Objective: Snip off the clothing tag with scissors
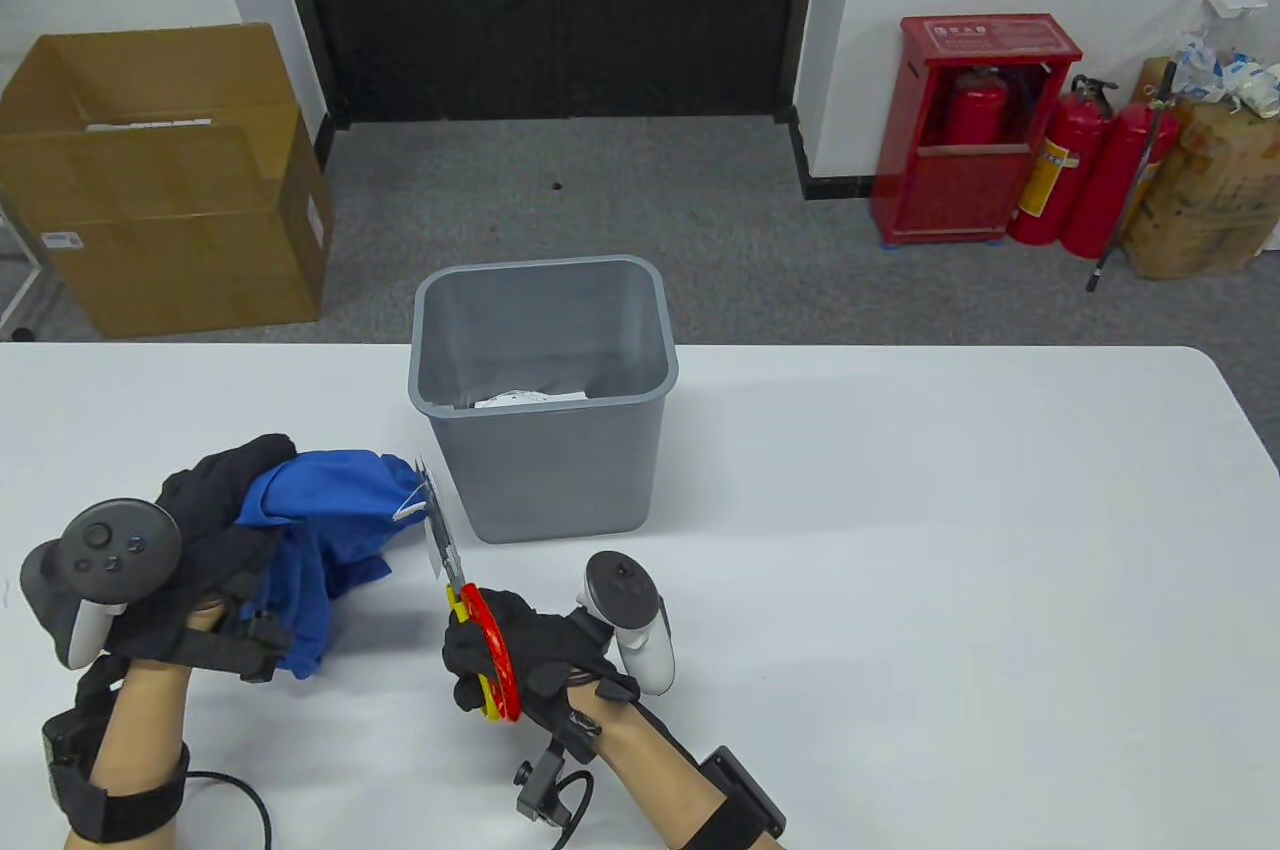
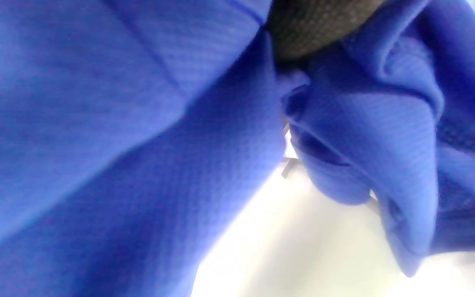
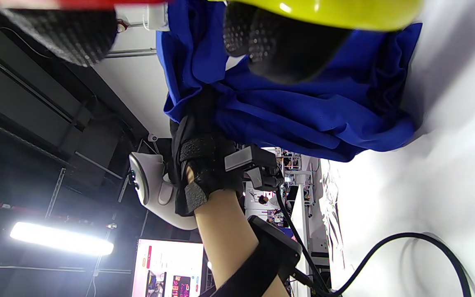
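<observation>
My left hand (image 1: 215,515) grips a bunched blue garment (image 1: 320,515) and holds it up off the table at the left; the cloth fills the left wrist view (image 2: 138,144) and shows in the right wrist view (image 3: 303,111). A white tag (image 1: 436,530) hangs by a string from the garment's right end. My right hand (image 1: 505,645) holds scissors with red and yellow handles (image 1: 490,650); their blades (image 1: 450,555) point up at the tag, right beside it. I cannot tell whether the blades touch the string.
A grey bin (image 1: 545,395) stands on the white table (image 1: 900,540) just right of the tag, with white paper inside. A black cable (image 1: 240,795) lies by my left forearm. A cardboard box (image 1: 160,180) and fire extinguishers (image 1: 1080,170) are on the floor beyond.
</observation>
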Demonstrator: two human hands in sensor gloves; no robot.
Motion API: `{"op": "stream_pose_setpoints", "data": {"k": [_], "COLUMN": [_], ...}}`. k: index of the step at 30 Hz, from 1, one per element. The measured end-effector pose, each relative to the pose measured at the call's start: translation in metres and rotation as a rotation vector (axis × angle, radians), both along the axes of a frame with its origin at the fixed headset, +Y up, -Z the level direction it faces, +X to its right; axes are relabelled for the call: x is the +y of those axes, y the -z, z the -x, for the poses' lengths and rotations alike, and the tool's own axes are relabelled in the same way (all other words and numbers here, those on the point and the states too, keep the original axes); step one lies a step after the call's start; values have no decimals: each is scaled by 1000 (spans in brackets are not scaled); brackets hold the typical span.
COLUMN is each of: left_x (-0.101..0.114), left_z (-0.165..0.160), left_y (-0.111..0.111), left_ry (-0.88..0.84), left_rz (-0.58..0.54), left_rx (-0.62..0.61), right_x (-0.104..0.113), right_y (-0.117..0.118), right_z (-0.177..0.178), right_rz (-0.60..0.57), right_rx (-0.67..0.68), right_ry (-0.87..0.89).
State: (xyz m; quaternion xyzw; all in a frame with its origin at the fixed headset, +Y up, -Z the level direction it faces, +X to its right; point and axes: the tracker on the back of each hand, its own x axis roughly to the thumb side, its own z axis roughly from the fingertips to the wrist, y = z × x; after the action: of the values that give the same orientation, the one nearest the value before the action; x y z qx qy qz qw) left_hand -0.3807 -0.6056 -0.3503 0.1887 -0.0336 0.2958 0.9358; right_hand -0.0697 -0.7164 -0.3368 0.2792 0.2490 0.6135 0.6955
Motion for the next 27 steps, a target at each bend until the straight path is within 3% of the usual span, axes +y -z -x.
{"op": "stream_pose_setpoints", "data": {"k": [27], "left_x": [1], "left_z": [-1], "left_y": [-1], "left_ry": [-1], "left_rz": [4], "left_rx": [5], "right_x": [-1], "right_y": [2], "right_z": [-1], "right_rz": [-8], "right_rx": [0], "right_ry": [2]}}
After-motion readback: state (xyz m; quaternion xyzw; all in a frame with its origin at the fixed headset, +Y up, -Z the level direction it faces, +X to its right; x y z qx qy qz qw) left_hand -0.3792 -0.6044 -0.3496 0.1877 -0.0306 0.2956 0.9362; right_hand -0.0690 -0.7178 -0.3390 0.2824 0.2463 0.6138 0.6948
